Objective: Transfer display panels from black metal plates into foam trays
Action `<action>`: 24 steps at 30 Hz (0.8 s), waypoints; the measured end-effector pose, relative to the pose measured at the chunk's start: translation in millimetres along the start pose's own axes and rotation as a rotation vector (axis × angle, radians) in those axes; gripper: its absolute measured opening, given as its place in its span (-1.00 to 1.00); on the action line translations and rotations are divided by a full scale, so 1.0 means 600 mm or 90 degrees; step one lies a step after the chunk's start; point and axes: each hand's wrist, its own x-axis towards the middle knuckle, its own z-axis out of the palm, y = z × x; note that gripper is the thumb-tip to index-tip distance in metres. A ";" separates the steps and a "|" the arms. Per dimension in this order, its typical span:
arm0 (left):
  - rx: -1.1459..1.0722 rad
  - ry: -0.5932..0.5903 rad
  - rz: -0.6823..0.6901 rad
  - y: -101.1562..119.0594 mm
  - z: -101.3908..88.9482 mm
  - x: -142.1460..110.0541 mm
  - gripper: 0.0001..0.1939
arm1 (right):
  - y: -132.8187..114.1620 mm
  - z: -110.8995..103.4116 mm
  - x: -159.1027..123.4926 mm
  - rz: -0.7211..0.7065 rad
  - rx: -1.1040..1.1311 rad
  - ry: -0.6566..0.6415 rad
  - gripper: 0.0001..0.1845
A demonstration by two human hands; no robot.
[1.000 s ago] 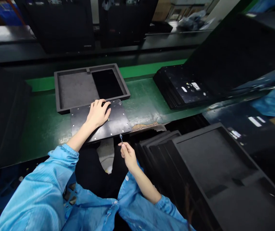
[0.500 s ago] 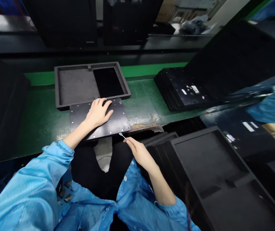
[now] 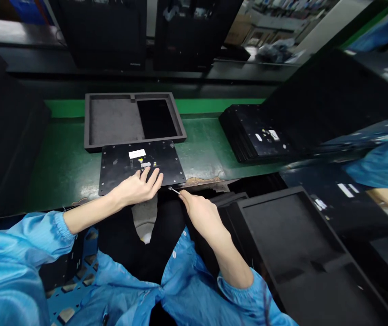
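Panel (image 3: pixel 139 165), flat and black, lies on the green bench (image 3: pixel 61 167) at its near edge, just in front of a grey foam tray (image 3: pixel 112 120) whose right pocket is dark. A white label (image 3: pixel 137 154) and a small yellow mark sit on the panel's top face, with small pale dots along its edges. From the head view, the left hand (image 3: pixel 139 186) rests palm down on the panel's near edge, fingers spread and flat, gripping nothing. The right hand (image 3: pixel 199 212) is just beside it, at the panel's near right corner, fingers pinched around a thin tool (image 3: pixel 174 190) whose tip points at that corner; whether the tip touches the panel I can't tell. Both arms wear blue sleeves. To the right on the bench is a stack of black panels (image 3: pixel 258 133), and nearer, lower right, big black foam trays (image 3: pixel 303 244) lie piled at a slant. At the right edge, another person's blue sleeve (image 3: pixel 380 165) shows.
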 end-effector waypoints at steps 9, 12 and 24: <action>-0.013 0.130 -0.101 -0.051 -0.077 0.019 -0.63 | 0.029 0.008 0.001 -0.092 0.465 0.303 -0.60; 0.027 0.164 -0.103 -0.035 -0.069 0.009 -0.64 | 0.044 0.009 0.014 -0.065 0.632 0.451 -0.55; -0.103 0.105 -0.237 -0.074 -0.095 0.023 -0.60 | -0.011 0.036 0.098 -0.325 0.192 0.304 -0.56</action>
